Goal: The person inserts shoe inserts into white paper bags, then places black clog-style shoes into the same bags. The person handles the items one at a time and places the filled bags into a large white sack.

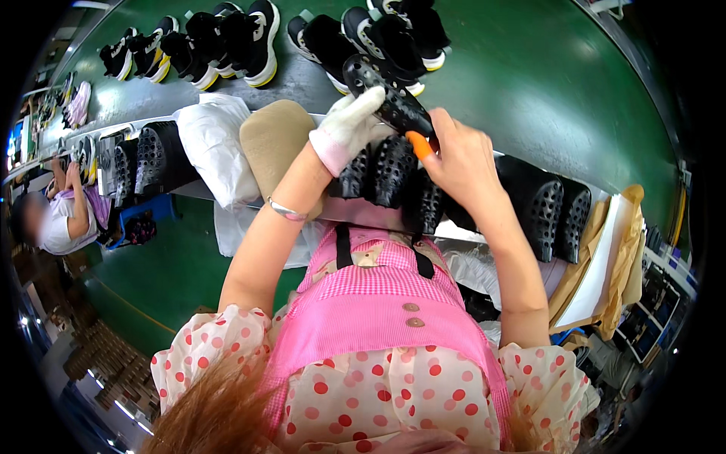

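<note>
A black shoe tree (398,104), dotted with round holes, is held tilted above the edge of the green table. My left hand (349,127), in a white glove with a pink cuff, is closed round its left side. My right hand (463,155) grips its lower right end, with an orange cover on the thumb. Below both hands, more black shoe trees (395,172) stand in a row in a narrow trough; my right hand hides part of them. Just beyond the held one, black and white sneakers (384,47) rest on the table.
Another sneaker group (257,41) stands at the far left on the green table (544,76). A white bag (215,151) and tan pad (274,136) lie left of my forearm. More shoe trees (535,200) and brown paper (628,250) are at right. Another person (68,216) sits far left.
</note>
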### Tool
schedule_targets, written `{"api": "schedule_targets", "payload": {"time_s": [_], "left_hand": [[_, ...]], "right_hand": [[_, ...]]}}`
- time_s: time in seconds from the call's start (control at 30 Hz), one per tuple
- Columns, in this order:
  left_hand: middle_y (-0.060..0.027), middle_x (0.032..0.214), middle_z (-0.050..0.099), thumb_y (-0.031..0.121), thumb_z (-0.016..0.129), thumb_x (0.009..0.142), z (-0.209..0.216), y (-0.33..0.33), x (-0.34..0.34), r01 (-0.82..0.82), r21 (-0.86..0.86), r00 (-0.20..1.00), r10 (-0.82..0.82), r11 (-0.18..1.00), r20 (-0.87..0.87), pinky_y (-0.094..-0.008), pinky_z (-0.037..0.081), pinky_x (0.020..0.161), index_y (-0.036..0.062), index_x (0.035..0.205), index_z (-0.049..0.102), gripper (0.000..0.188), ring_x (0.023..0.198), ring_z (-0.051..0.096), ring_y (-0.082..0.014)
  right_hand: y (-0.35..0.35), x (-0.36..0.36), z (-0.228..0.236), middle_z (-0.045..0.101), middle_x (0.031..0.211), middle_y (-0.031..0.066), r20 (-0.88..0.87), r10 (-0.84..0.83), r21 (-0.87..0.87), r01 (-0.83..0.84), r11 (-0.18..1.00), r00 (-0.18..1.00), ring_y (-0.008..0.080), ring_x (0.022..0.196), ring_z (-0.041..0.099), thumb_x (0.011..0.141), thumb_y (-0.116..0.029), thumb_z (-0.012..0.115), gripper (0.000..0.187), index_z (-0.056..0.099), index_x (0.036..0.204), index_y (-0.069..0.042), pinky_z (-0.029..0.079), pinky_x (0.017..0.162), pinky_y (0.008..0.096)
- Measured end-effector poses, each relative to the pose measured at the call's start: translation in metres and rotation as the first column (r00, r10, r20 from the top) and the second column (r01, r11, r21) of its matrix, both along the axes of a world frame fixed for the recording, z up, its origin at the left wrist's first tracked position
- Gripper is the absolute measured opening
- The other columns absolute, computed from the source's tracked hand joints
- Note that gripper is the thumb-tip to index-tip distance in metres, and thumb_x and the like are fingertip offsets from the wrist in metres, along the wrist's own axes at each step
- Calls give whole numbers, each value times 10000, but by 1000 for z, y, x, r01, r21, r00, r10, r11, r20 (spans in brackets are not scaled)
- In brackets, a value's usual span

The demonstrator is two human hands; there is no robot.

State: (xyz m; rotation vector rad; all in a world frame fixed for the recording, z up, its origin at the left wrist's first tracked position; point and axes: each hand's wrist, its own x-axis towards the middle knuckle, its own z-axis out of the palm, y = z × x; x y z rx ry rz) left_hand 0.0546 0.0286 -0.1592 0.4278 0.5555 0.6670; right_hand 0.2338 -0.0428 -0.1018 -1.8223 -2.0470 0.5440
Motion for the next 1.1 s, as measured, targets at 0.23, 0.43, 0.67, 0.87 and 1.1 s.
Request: {"api": "schedule_targets", "payload": {"time_s": [0.23, 0.43, 0.67, 0.87, 1.1], "left_hand": [[-233, 1311, 508, 313, 596, 861, -62, 42, -52, 558, 557, 332, 450, 615, -829, -353, 408, 1027, -44, 1252, 531, 533, 1213, 498, -374], [-177, 1382, 463, 230, 592, 881, -43, 56, -49, 804, 353, 170, 384, 479, -908, -388, 435, 1006, 18, 1331, 475, 511, 1209, 505, -344], [-162, 1272, 554, 254, 630, 853, -59, 87, -39, 858, 270, 149, 290, 438, -945, -428, 512, 863, 39, 1229, 542, 442, 996, 613, -372], [-175, 1115, 661, 370, 623, 837, -152, 115, -48, 856, 342, 299, 168, 388, -939, -423, 501, 867, 99, 1108, 658, 385, 1018, 630, -356], [-139, 1247, 615, 413, 534, 891, -119, 130, -41, 913, 243, 218, 112, 329, -970, -382, 430, 943, 136, 1236, 591, 446, 1191, 552, -302]], "right_hand": [[121, -7, -27, 652, 760, 221, 133, 201, -242, -165, 956, 971, 393, 776, 643, 801, -273, 670, 300, 629, 808, 24, 515, 712, 472], [188, -46, -34, 654, 783, 222, 341, 455, -225, -399, 889, 822, 382, 807, 643, 814, -269, 657, 298, 649, 803, 29, 517, 725, 457], [225, -99, -94, 707, 950, 137, 376, 433, -325, -321, 889, 819, 314, 912, 684, 806, -165, 638, 165, 732, 896, -64, 553, 767, 412], [244, -126, -143, 708, 992, 130, 353, 493, -353, -374, 857, 795, 294, 950, 686, 817, -95, 559, 208, 734, 928, -84, 563, 779, 400], [252, -131, -167, 713, 953, 86, 256, 435, -258, -373, 891, 863, 274, 915, 691, 851, -172, 508, 239, 736, 910, -135, 559, 755, 408]]}}
